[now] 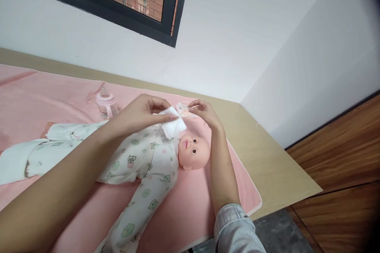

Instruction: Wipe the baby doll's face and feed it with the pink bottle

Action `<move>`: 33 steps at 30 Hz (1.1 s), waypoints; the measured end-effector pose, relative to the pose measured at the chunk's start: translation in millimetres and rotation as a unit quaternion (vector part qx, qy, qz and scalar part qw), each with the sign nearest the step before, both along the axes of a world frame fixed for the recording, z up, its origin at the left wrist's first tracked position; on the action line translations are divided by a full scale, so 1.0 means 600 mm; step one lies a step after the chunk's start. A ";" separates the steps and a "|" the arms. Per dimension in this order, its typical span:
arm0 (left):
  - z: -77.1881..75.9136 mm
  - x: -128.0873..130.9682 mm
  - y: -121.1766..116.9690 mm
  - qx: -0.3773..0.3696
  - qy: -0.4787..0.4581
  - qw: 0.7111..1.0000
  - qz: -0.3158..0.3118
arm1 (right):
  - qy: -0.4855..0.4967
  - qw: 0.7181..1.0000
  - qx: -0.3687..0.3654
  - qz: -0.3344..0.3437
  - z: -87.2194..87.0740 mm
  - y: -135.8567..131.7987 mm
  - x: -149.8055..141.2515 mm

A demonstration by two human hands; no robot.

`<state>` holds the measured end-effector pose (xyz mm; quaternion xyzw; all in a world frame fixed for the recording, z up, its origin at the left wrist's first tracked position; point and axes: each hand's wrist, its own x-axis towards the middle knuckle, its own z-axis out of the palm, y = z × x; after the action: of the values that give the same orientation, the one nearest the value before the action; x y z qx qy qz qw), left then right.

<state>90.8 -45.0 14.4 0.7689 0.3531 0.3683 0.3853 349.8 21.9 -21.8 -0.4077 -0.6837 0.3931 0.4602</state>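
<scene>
My left hand [142,114] is closed on a folded white tissue [173,123], pinched between thumb and fingers above the doll's chest. My right hand [204,111] is beyond the doll's head, its thumb and fingers pinched at the edge of a small clear plastic packet [183,109]. What the packet contains is too small to make out. The baby doll [194,152] lies on its back with its head to the right, dressed in a white printed outfit [154,158]. My left forearm crosses in front of its body and hides part of the legs.
A pink blanket [184,213] covers much of the wooden table [267,166]. Beyond the doll's legs stands a baby bottle [106,102] with a pink collar and handle. A white wall [208,55] with a dark-framed window [166,33] rises behind; wooden panels [341,154] are at right.
</scene>
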 end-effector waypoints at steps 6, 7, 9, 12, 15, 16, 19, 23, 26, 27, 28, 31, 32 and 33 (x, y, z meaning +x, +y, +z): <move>-0.031 0.033 0.003 0.068 0.201 0.975 -0.069 | 0.061 0.972 -0.203 -0.099 -0.132 0.063 0.049; -0.035 0.040 -0.001 0.071 0.218 0.971 -0.072 | 0.071 0.966 -0.221 -0.113 -0.150 0.065 0.051; -0.038 0.052 -0.009 0.064 0.239 0.965 -0.084 | 0.084 0.960 -0.231 -0.136 -0.175 0.069 0.053; -0.039 0.065 -0.020 0.060 0.262 0.959 -0.086 | 0.095 0.958 -0.222 -0.152 -0.190 0.076 0.056; -0.042 0.072 -0.024 0.072 0.278 0.955 -0.072 | 0.101 0.957 -0.221 -0.158 -0.194 0.084 0.059; -0.043 0.073 -0.024 0.076 0.280 0.955 -0.066 | 0.103 0.957 -0.220 -0.159 -0.196 0.086 0.060; -0.050 0.076 -0.023 0.076 0.276 0.956 -0.060 | 0.106 0.957 -0.216 -0.163 -0.200 0.090 0.061; -0.054 0.076 -0.024 0.074 0.267 0.959 -0.059 | 0.108 0.956 -0.215 -0.170 -0.204 0.090 0.061; -0.050 0.073 -0.025 0.077 0.270 0.958 -0.059 | 0.112 0.955 -0.213 -0.172 -0.205 0.091 0.061; -0.048 0.072 -0.024 0.077 0.275 0.957 -0.058 | 0.114 0.955 -0.212 -0.171 -0.206 0.091 0.061; -0.046 0.071 -0.024 0.077 0.282 0.955 -0.056 | 0.116 0.955 -0.212 -0.171 -0.206 0.091 0.061; -0.041 0.071 -0.022 0.076 0.297 0.950 -0.050 | 0.120 0.955 -0.212 -0.170 -0.207 0.091 0.061; -0.040 0.072 -0.021 0.076 0.299 0.950 -0.049 | 0.121 0.955 -0.212 -0.170 -0.206 0.091 0.061; -0.040 0.072 -0.021 0.075 0.300 0.950 -0.049 | 0.121 0.954 -0.213 -0.170 -0.206 0.090 0.060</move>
<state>134.0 -57.8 -9.4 0.8869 0.3856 0.1269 0.2206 386.1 76.0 -145.5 -0.5560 -0.4438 0.4917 0.5022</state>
